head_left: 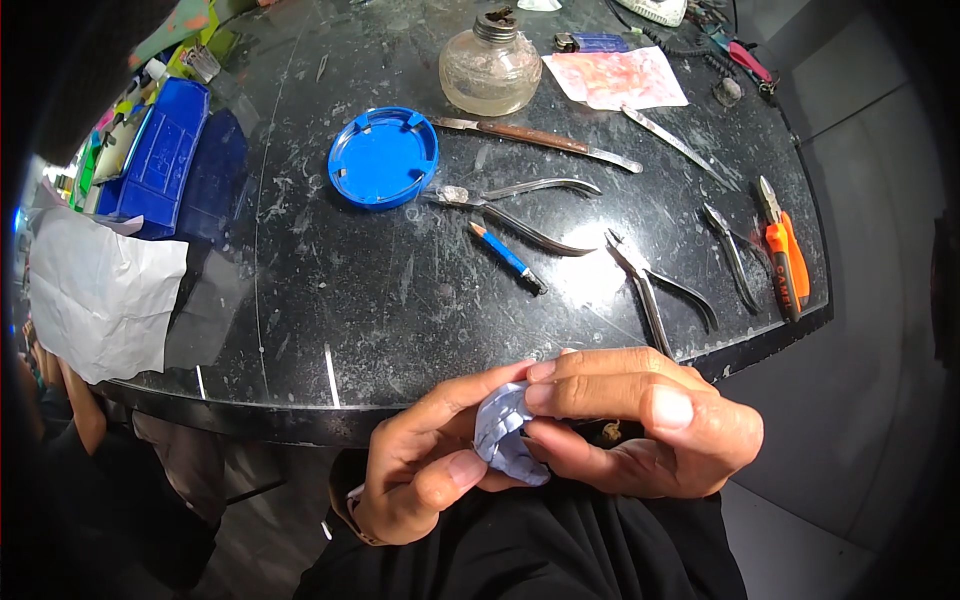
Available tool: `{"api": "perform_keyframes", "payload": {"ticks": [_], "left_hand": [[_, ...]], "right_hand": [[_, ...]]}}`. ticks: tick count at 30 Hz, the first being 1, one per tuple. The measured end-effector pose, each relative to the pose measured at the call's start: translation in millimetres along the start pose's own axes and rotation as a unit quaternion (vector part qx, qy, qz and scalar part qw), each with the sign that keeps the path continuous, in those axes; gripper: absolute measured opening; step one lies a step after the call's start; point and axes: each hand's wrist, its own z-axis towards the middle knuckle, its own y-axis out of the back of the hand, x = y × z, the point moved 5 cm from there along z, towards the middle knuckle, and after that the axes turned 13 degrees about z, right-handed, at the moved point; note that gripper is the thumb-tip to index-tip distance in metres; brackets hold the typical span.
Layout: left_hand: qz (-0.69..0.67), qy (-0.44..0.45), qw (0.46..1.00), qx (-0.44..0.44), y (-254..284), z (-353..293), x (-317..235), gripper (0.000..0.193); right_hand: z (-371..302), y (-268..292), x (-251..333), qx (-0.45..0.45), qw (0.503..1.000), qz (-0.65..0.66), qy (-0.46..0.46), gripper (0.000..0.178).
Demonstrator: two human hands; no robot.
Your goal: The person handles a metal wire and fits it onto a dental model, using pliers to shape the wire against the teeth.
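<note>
Scratched, glossy black worktable (330, 300) stands over a grey floor (850, 440).

Glossy scratched black tabletop (400, 300), shiny metal pliers (650, 290), blue plastic lid (383, 157), cloudy glass bottle (490, 72), crumpled white paper (100, 290)

Bare forearms, left wristwatch (345, 510), black clothing (560, 550)

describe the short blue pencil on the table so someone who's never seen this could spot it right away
Start at the round blue lid on the dark, scratched table. Just right of it lie silver pliers with curved handles, and the blue pencil lies right below them, slanting down to the right. It is the only short, straight blue stick among the metal tools.
</note>
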Motion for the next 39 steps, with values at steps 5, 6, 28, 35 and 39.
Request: {"api": "perform_keyframes", "payload": {"ticks": [5,6,28,35,39], "left_hand": [[-0.007,-0.048,0.999,-0.015,-2.8,-0.5,-0.1,0.056],[-0.016,-0.067,0.997,-0.026,-1.9,-1.3,0.0,0.056],[-0.106,-0.066,0.989,-0.083,-15.0,3.1,10.4,0.085],[-0.07,-0.177,0.981,-0.029,-8.2,3.2,12.2,0.075],[-0.061,-0.187,0.979,-0.052,-8.2,5.6,13.7,0.076]], "right_hand": [[6.7,-0.6,1.7,-0.031,0.999,0.016,-0.002,0.041],[6.9,-1.6,1.6,-0.003,1.0,-0.022,0.006,0.04],[-8.8,9.3,11.8,0.14,0.987,-0.056,0.047,0.103],[-14.8,-0.3,0.1,0.004,0.999,0.043,0.016,0.06],[-14.5,1.8,-1.1,0.006,0.997,0.065,-0.033,0.061]]}}
